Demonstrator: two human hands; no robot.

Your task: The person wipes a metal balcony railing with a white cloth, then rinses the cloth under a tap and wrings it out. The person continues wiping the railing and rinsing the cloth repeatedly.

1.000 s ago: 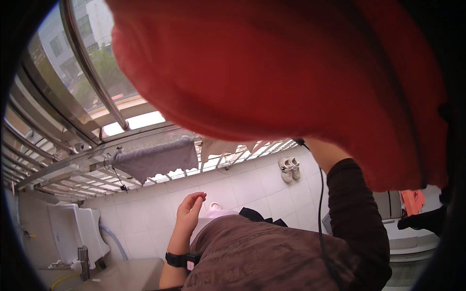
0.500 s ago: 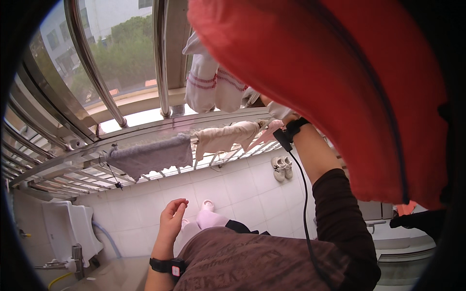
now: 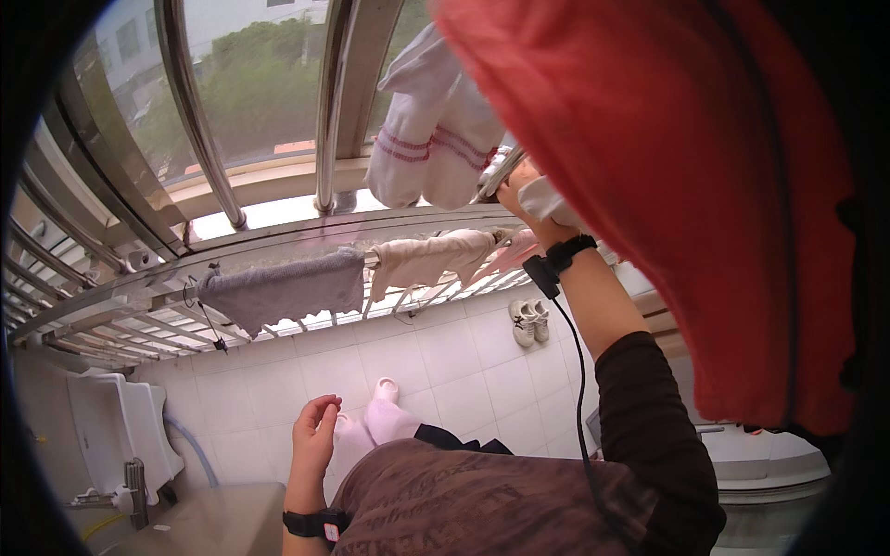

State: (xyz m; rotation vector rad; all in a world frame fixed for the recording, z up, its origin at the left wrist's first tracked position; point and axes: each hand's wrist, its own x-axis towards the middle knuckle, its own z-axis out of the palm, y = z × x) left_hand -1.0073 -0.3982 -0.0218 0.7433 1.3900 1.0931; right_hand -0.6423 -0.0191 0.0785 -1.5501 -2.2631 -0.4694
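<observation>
My right hand point(image 3: 522, 193) is raised among the hanging laundry. Its fingers curl by a thin metal piece point(image 3: 502, 174), partly hidden, so I cannot make out exactly what they grip. A small white cloth point(image 3: 543, 200) lies against that hand. White socks with red stripes point(image 3: 428, 148) hang just left of it. Close in front, a large red garment with a dark seam point(image 3: 667, 204) covers the upper right. My left hand point(image 3: 315, 434) hangs low above the floor, its fingers loosely stretched with nothing in them.
A grey towel point(image 3: 287, 289) and a beige cloth point(image 3: 431, 264) drape over the railing below the barred window. White shoes point(image 3: 528, 322) stand on the tiles. A white sink point(image 3: 125, 431) is at left. A black cable point(image 3: 582, 389) runs from my right wrist.
The red garment and striped socks have shifted rightward in view. More of my right hand and the metal piece shows. My left hand sits slightly lower and further left.
</observation>
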